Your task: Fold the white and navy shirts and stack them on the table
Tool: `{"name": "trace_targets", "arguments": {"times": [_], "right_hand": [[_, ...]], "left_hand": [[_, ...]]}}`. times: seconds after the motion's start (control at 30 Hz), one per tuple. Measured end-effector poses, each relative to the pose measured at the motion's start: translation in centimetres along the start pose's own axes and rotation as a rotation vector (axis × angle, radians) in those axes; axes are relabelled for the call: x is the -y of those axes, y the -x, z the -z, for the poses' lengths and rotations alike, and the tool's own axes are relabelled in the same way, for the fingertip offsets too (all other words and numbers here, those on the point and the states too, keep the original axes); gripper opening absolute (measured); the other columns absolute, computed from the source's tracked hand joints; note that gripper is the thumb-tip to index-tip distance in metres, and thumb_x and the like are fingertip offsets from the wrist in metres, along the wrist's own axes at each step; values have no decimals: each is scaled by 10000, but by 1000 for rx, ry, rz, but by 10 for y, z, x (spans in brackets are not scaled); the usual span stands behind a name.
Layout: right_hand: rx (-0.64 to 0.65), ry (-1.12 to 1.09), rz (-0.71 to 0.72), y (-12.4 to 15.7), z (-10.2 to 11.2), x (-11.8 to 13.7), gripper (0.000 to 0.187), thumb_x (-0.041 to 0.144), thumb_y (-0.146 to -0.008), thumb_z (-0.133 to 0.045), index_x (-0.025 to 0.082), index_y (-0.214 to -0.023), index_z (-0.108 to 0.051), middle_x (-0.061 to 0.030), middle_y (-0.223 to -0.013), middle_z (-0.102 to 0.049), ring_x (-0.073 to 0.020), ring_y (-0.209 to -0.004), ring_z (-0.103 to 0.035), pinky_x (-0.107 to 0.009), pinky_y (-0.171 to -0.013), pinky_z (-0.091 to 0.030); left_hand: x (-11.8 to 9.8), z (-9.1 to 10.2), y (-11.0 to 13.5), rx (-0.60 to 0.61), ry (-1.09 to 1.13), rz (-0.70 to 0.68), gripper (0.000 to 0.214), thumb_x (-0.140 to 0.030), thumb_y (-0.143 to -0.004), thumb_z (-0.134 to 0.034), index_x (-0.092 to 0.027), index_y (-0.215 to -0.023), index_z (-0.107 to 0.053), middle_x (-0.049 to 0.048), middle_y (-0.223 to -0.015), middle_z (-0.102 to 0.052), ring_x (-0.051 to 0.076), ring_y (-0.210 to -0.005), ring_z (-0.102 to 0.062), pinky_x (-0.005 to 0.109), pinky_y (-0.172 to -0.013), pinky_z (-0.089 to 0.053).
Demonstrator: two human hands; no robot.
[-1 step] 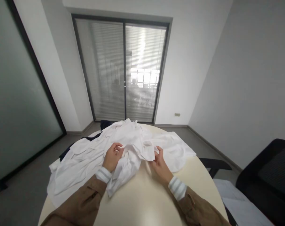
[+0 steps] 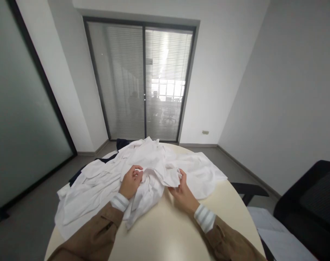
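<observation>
Slightly shifted since the earlier frame in the head view are the right hand (image 2: pixel 184 196) and the white cloth (image 2: pixel 147 190) at its fingertips, whose edge now looks more crumpled. That hand's fingers are pinched closed on this edge. To the left, the left hand (image 2: pixel 130 185) rests against the cloth with fingers loosely curled; whether they grip any is unclear. White fabric spreads across the far and left parts of the round table (image 2: pixel 159 237), with dark cloth (image 2: pixel 122 143) showing at its far left.
</observation>
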State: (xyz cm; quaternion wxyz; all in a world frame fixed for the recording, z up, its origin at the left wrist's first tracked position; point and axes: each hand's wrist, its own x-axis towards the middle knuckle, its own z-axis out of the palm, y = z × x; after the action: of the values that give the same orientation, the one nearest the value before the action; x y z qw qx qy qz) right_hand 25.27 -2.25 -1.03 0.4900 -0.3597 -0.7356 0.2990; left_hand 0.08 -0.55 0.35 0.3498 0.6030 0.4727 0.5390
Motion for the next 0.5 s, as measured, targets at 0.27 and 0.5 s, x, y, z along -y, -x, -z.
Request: {"name": "trace_targets", "arguments": {"times": [0.27, 0.5], "right_hand": [[89, 252, 51, -5, -22, 0, 740, 310, -831, -635, 292, -1500, -317, -79, -1474, -459, -279, -1434, -310, -522, -1155, -307], [76, 237, -33, 2, -20, -5, 948, 256, -870, -583, 226, -1562, 65, -143, -1354, -576, -291, -1206, -581, -477, -1014, -465]], "left_hand": [[-21, -9, 24, 358, -356, -213, 723, -332, -652, -794, -266, -1322, -529, 91, -1313, -612, 300, -1205, -570, 409, -1034, -424], [-1, -11, 7, 3, -97, -10, 292, -439, -822, -616, -214, -1004, -657, 66, -1028, -718, 273, -1065, -640, 392, -968, -477]]}}
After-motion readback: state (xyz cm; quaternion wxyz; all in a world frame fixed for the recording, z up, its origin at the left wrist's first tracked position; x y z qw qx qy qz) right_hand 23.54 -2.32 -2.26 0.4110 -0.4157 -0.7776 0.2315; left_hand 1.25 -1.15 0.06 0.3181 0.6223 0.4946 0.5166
